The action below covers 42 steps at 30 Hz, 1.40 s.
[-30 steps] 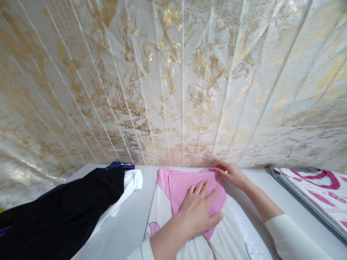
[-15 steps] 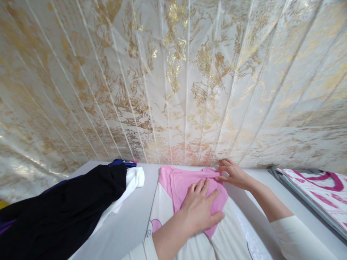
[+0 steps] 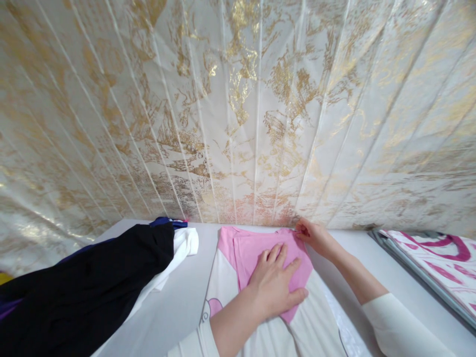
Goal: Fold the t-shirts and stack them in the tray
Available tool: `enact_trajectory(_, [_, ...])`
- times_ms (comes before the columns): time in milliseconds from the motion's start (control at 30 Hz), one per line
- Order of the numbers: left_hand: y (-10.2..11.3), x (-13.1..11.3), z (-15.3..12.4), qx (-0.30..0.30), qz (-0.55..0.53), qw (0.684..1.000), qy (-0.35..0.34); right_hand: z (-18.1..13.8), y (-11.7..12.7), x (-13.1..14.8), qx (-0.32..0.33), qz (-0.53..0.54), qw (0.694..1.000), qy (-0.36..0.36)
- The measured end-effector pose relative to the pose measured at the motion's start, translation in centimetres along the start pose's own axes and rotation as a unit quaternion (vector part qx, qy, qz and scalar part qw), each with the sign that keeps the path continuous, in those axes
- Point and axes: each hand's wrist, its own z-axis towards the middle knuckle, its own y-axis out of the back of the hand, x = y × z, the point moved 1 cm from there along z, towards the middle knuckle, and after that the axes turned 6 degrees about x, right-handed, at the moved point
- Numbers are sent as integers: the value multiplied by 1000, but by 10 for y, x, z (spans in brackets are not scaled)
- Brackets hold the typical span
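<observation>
White surface [image 3: 182, 292]: garment [image 3: 247, 263] (pink-topped) beneath fingers [image 3: 282, 255]

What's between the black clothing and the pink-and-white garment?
In the head view, white cloth pokes out beside the black clothing; then a stretch of pale tabletop runs to the pink-and-white garment.

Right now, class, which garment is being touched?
The pink-and-white garment in the middle, under the left hand; no hand touches the black garment or magenta-trimmed garment.
</observation>
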Motion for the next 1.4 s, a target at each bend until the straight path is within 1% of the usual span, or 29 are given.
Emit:
enact_trajectory(100, [-1,1,0,-3,-3,1000,-1,-2,2,-2,-30,4,1000,-6])
enact_trajectory(167, [-2,2,0,-4,-5,1000,1,-5,7,-1,-65,7,998,-15])
enact_trajectory(267, [-2,1,1,-5,-13,1000,11,-19,6,11,-118,18,992,-35])
enact_trajectory(300, [-2,0,2,-5,-15,1000,16,-27,1,18,-130,32,990,-39])
enact_trajectory(367, [-1,-2,3,0,-19,999,31,-43,-17,38,-141,75,986,-40])
enact_trajectory(433, [1,-3,4,11,-18,999,41,-58,-44,57,-116,112,986,-33])
enact_trajectory(467, [2,-2,4,15,-16,999,40,-63,-56,64,-100,102,989,-32])
enact_trajectory(533, [3,4,3,14,-11,999,31,-71,-76,72,-76,35,996,-28])
enact_trajectory(567, [3,9,1,9,-10,1000,28,-72,-82,72,-68,-10,997,-27])
enact_trajectory(633, [3,25,-2,-5,-10,999,33,-72,-86,70,-55,-95,994,-22])
enact_trajectory(767, [10,67,-13,-35,-13,998,57,-69,-78,73,-11,-201,979,-33])
enact_trajectory(867, [22,106,-26,-65,-22,995,69,-69,-72,86,22,-238,969,-66])
enact_trajectory(933, [33,131,-37,-97,-30,991,89,-70,-68,95,44,-248,964,-88])
enact_trajectory(1033, [48,159,-52,-149,-41,981,121,-70,-64,105,71,-253,959,-106])
enact_trajectory(1100, [55,169,-58,-167,-50,977,126,-70,-62,107,76,-252,959,-108])
enact_trajectory(1167, [58,172,-59,-171,-56,976,124,-69,-61,107,75,-250,959,-108])
enact_trajectory(1400, [61,181,-42,-135,-53,983,108,-69,-63,106,72,-256,959,-100])
